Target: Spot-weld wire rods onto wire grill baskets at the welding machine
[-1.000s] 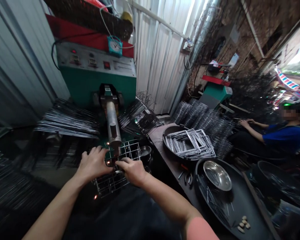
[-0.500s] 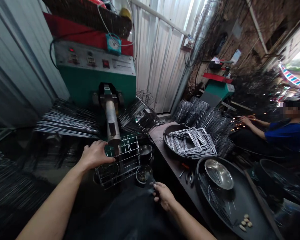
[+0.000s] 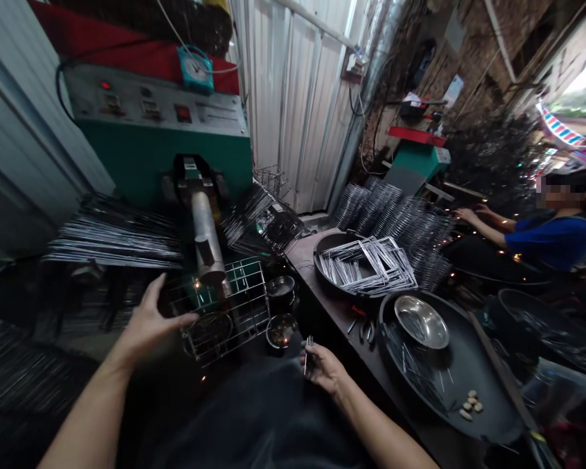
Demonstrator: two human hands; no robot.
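My left hand (image 3: 144,326) is open, thumb and fingers spread, at the left side of a wire basket (image 3: 247,319); I cannot tell if the thumb tip touches it. The basket sits beneath the round metal arm (image 3: 208,238) of a green spot welder (image 3: 161,153). A small spark glows by the arm's tip. Lower right of the basket, my right hand (image 3: 322,368) is closed around a few short metal wires (image 3: 308,355). Two small metal bowls, an upper bowl (image 3: 280,286) and a lower bowl (image 3: 282,331), stand right of the basket.
Stacked wire frames (image 3: 112,238) lie left of the arm. On the bench at right are a dark pan (image 3: 317,267) of rectangular wire frames, pliers (image 3: 370,332) and a large black tray (image 3: 493,378) with a steel bowl (image 3: 422,322). A co-worker in blue (image 3: 549,238) sits beyond, among sparks.
My left hand has drawn back leftward from the arm's tip, its fingers spreading. Sparks now show around the basket. My right hand has turned, showing the wires more plainly. The view has shifted slightly.
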